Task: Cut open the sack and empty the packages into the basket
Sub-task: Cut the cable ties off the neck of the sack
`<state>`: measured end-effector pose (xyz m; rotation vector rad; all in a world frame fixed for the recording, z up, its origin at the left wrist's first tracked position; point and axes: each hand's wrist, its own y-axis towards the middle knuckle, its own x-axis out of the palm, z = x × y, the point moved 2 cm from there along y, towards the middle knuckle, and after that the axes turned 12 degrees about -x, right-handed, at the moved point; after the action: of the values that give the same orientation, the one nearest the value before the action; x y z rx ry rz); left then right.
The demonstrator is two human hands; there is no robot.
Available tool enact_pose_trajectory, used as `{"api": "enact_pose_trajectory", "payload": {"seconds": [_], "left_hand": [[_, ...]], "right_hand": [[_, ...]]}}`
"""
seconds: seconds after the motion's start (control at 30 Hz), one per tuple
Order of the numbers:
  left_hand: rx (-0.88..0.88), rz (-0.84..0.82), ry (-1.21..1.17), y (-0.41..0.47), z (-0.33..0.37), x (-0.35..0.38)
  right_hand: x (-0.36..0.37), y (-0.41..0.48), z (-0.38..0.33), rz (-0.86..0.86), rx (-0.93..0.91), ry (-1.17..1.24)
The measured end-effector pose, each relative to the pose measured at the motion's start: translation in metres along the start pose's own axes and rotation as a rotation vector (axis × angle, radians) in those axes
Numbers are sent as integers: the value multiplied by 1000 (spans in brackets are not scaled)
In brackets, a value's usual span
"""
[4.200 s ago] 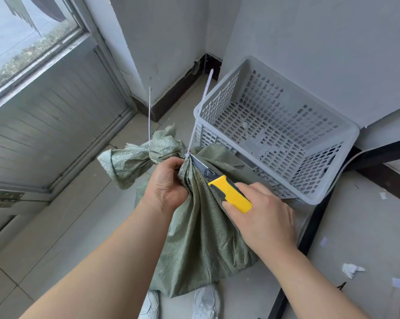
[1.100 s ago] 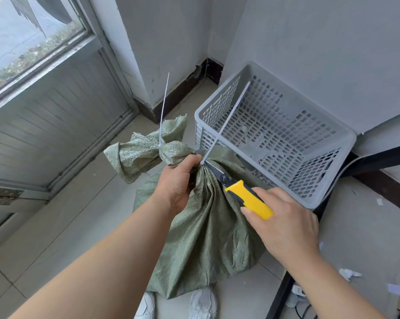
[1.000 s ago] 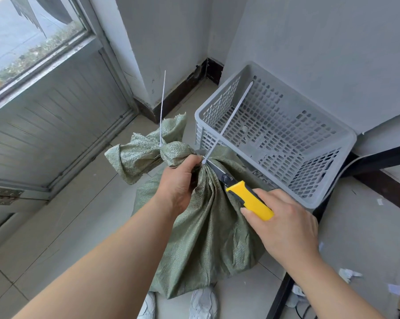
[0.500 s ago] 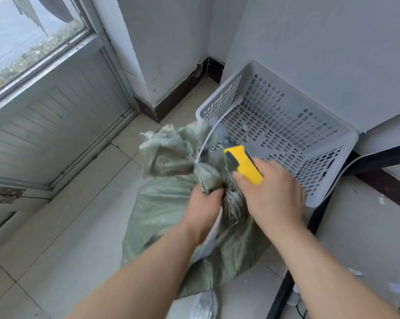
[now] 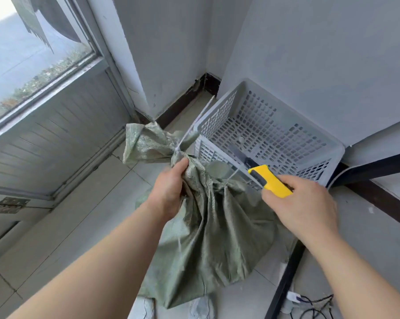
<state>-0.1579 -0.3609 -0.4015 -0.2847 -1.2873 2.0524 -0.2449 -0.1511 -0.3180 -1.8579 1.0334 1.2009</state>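
Note:
A green woven sack (image 5: 208, 238) stands on the tiled floor, its neck bunched and tied with a white zip tie (image 5: 189, 132). My left hand (image 5: 169, 192) grips the neck just below the tie. My right hand (image 5: 302, 208) holds a yellow utility knife (image 5: 269, 180) with its blade out, pointing up and left over the basket's near wall, to the right of the neck and apart from it. The grey perforated plastic basket (image 5: 332, 153) sits just behind the sack with nothing visible inside. The packages are hidden in the sack.
Grey walls close in behind and to the right of the basket. A glazed door (image 5: 44, 100) is on the left. A black table frame (image 5: 284, 284) runs down the right, with cables (image 5: 314, 307) on the floor. My white shoes (image 5: 201, 309) show below the sack.
My left hand has shifted its grip on the sack's neck and swung the tied top round. The knife has come away from the neck and now sits over the basket's near wall.

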Motion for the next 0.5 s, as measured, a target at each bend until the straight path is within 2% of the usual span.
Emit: {"api": "enact_pose_trajectory", "payload": {"seconds": [0.1,0.2,0.27,0.37,0.47,0.5], "left_hand": [[14,57,-74,-10,16,0],[18,94,-145,-15,29,-2],[20,133,-135,-17,35,-1],[-48,131,-142,-26,40,2],[-91,-38,-130,-36,39,14],[-74,-48,-110,-38,39,19]], "right_hand": [[-34,8,5,-14,-33,-87],[-64,14,7,-208,-138,-277],[-82,18,8,-279,-180,-353],[-104,22,5,-233,-168,-325],[-114,22,-3,-167,-166,-216],[-115,21,-6,-161,-169,-183]]}}
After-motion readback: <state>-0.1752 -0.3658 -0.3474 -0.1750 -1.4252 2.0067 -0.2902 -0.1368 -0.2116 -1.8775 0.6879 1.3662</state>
